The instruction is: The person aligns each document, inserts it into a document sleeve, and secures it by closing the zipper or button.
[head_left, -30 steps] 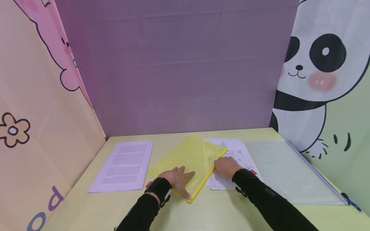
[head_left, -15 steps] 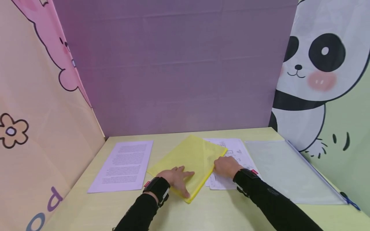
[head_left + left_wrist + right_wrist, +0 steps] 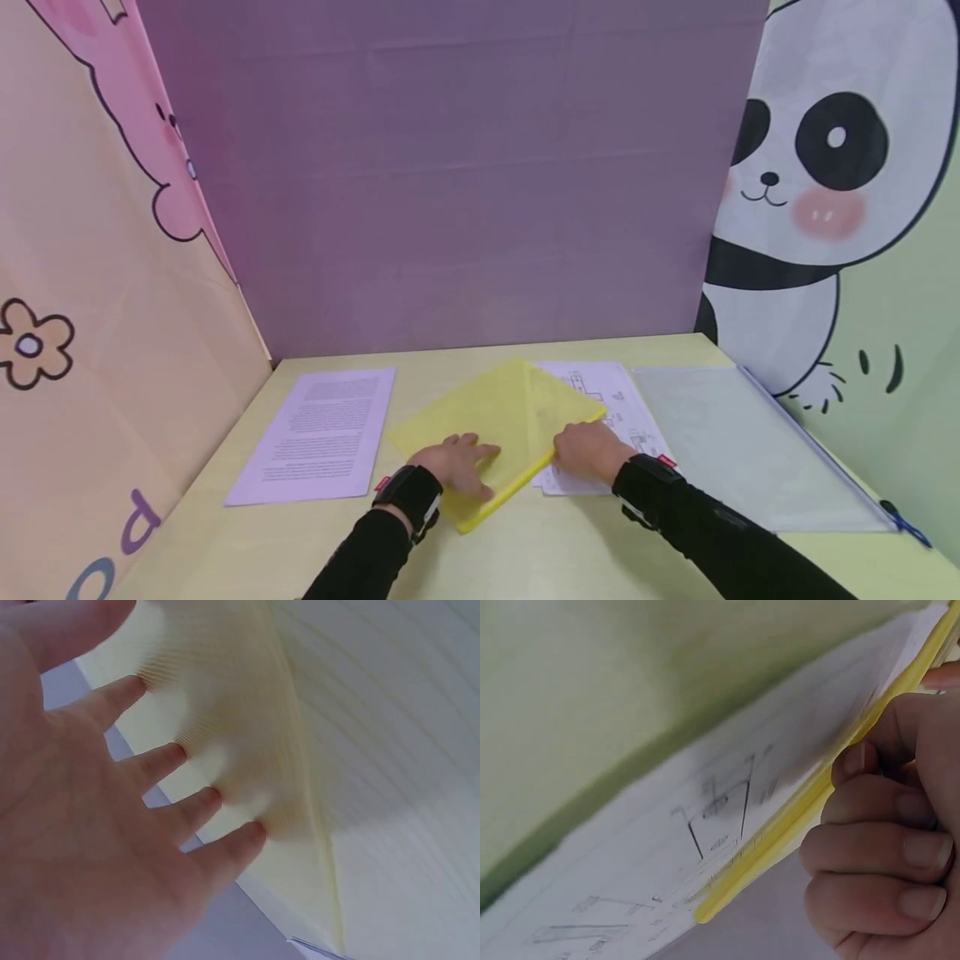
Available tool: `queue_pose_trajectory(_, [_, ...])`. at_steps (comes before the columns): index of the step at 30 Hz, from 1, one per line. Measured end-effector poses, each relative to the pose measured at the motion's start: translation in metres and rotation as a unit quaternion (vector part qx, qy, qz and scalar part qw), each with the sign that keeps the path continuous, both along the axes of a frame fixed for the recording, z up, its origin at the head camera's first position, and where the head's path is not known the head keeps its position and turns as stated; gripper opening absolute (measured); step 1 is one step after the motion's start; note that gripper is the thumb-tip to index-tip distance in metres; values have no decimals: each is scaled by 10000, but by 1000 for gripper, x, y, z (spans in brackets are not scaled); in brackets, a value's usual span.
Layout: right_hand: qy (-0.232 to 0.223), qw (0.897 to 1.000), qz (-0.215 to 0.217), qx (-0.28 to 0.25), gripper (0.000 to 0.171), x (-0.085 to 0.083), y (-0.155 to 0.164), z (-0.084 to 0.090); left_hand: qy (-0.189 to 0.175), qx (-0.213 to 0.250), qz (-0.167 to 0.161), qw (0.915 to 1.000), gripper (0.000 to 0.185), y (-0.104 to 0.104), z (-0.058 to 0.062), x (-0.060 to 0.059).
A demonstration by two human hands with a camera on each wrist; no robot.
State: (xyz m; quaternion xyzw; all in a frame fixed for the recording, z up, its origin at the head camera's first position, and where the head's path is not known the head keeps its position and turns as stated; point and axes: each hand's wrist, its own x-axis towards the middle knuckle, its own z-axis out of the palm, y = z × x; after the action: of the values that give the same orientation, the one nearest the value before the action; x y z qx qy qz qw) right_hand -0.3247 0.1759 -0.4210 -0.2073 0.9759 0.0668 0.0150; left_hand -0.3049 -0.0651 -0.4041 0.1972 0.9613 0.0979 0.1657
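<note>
left hand [image 3: 455, 461] flat, fingers spread, pressing yellow folder [image 3: 498, 417] | right hand [image 3: 588, 450] curled, pinching folder edge over drawing sheet [image 3: 611, 400]

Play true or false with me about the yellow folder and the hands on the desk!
1. The left hand lies flat on the yellow folder. True.
2. The right hand is far from the folder. False: it pinches the folder's edge.
3. A printed page lies to the left of the folder. True.
4. The clear pouch lies on top of the folder. False: it lies apart, on the right.
5. A drawing sheet lies partly under the folder. True.
</note>
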Motion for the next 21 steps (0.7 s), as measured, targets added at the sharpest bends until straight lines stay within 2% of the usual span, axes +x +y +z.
queue_pose_trajectory(9, [-57,9999,-30,99,28,18,-10,-1,66,-30,130,9999,65,3,-3,0])
queue_pose_trajectory(12, [-12,9999,90,139,31,22,-12,0,34,-23,171,9998,66,2,-3,1])
queue_pose_trajectory(16, [54,9995,222,200,33,26,-13,0,8,-50,207,9998,67,2,-2,2])
queue_pose_trajectory(21, [-85,9998,132,120,32,28,-13,2,-62,-36,271,9996,66,3,-2,1])
